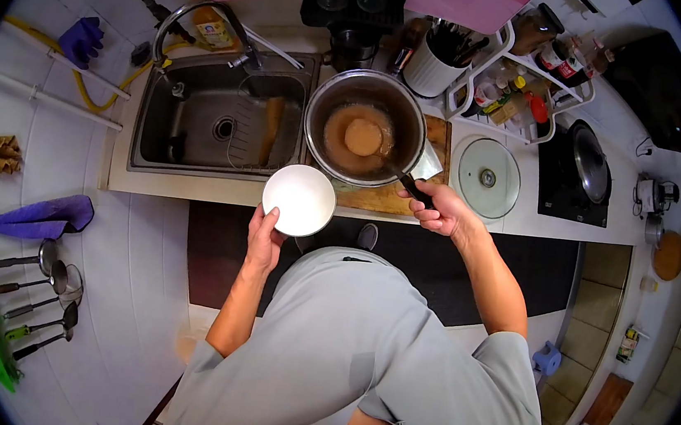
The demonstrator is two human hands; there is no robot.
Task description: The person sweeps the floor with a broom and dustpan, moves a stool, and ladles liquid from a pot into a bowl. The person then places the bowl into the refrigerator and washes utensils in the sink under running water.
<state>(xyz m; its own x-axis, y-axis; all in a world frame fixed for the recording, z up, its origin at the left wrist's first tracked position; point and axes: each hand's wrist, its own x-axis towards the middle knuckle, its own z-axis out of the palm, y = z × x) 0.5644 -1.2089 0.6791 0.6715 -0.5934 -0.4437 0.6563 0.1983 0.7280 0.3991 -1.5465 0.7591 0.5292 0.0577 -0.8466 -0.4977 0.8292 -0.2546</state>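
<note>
My left hand grips a white bowl by its side, thumb over the rim; its inside shows plain white. The bowl is held at the counter's front edge, just below and left of a steel pot. Brownish liquid fills the bottom of the pot. My right hand is closed round the black handle of a ladle. The ladle's round head lies in the pot, full of the same liquid. Beneath the pot is a wooden cutting board, partly covered by it.
Left of the pot is a sink with a faucet. To the right lie a glass lid and a black cooktop with a covered pan. Behind stand a white utensil holder and a rack of bottles.
</note>
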